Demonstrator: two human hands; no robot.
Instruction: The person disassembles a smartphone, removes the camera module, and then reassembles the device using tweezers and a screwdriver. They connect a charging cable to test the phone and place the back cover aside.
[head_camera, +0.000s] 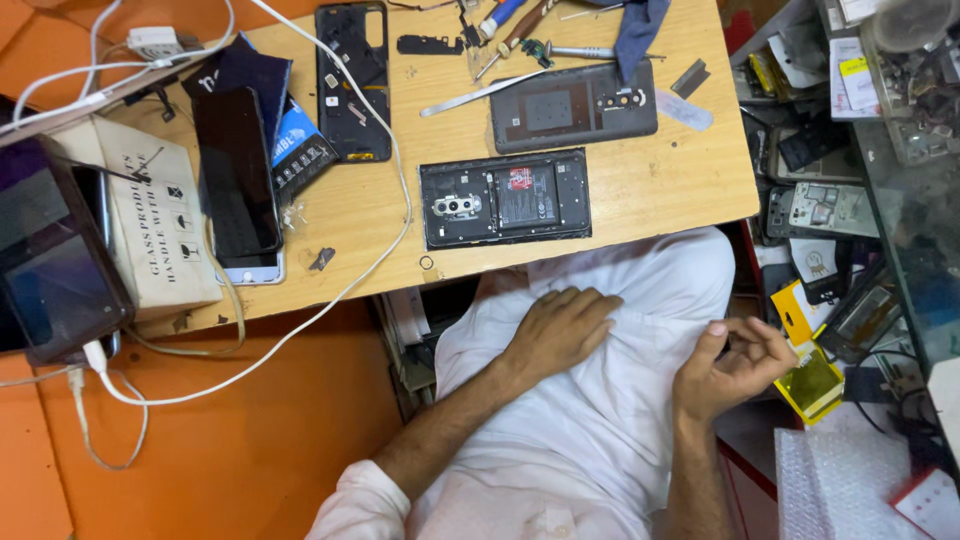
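My left hand (560, 325) rests flat on the white cloth over my lap (600, 420), fingers apart and holding nothing. My right hand (730, 365) hovers beside my lap with its fingers curled in against the thumb; nothing shows between them. Just beyond both hands, at the near edge of the wooden table (660, 190), lies an opened phone body (505, 198) with its camera module and board exposed. Its grey back cover (573, 107) lies behind it. A metal prying tool (480, 92) rests to the left of the cover.
A black phone frame (352, 80), a dark phone (237, 175), a cardboard box (140, 220) and a tablet (50, 260) fill the table's left. A white cable (300, 320) loops off the edge. Screwdrivers (520, 30) lie at the back. At right are cluttered shelves (820, 200) and yellow film (815, 385).
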